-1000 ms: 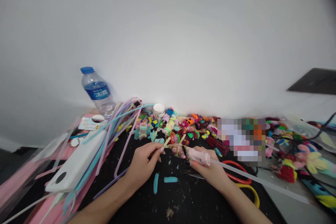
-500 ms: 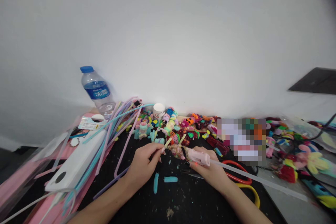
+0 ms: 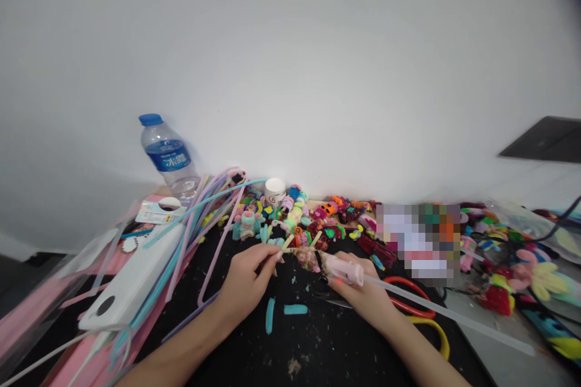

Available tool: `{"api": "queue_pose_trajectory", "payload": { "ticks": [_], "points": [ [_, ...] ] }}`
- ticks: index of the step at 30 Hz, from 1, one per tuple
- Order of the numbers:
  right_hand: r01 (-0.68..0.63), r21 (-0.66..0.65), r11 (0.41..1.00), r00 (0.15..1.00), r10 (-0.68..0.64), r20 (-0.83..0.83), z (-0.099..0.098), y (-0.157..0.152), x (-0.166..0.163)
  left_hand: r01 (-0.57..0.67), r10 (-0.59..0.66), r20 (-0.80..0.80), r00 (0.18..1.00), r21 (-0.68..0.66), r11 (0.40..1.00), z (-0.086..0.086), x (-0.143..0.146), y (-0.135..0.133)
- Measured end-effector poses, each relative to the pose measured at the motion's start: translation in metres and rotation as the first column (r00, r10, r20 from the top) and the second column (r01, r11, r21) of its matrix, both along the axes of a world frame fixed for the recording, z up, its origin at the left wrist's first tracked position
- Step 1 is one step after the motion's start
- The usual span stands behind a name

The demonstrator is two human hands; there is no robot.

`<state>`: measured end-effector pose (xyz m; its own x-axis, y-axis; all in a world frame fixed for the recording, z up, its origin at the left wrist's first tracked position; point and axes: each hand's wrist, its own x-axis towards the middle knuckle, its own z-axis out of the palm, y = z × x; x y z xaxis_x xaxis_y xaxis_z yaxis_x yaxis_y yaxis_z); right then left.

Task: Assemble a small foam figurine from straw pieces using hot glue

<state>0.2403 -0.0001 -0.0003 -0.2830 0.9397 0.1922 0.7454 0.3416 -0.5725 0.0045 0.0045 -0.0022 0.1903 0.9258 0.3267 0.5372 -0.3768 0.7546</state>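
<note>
My right hand [image 3: 356, 290] grips a pink hot glue gun [image 3: 342, 269], with a long translucent glue stick [image 3: 454, 313] running out of its back to the right. Glittery, lumpy residue coats its front end [image 3: 307, 259], which points left toward my other hand. Thumb and fingertips of my left hand [image 3: 249, 275] are pinched together beside a short pale-yellow fuzzy strip [image 3: 287, 242]. A second pale-yellow strip [image 3: 316, 238] shows just behind the gun's front. Two short blue fuzzy strips [image 3: 295, 309] lie on the black mat [image 3: 245, 357] below my hands.
Small colourful fuzzy figures [image 3: 295, 216] crowd the back along the wall, near a white tub [image 3: 275, 191]. Long fuzzy stems [image 3: 213, 199], a white power strip [image 3: 131, 281] and a water bottle [image 3: 169, 157] stand left. Red- and yellow-handled scissors [image 3: 424, 308] lie by my right forearm.
My left fingertips have shifted slightly left, away from the glue gun's front. The yellow strips have moved a little. The right hand keeps its hold on the gun almost in place.
</note>
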Motion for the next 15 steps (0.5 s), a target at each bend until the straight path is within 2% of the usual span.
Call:
{"api": "queue_pose_trajectory", "payload": {
  "ticks": [15],
  "points": [
    [0.019, -0.015, 1.000, 0.999, -0.020, -0.043, -0.0037, 0.0006, 0.0004, -0.012, 0.012, 0.009, 1.000, 0.022, 1.000, 0.0028, -0.0015, 0.0008]
  ]
}}
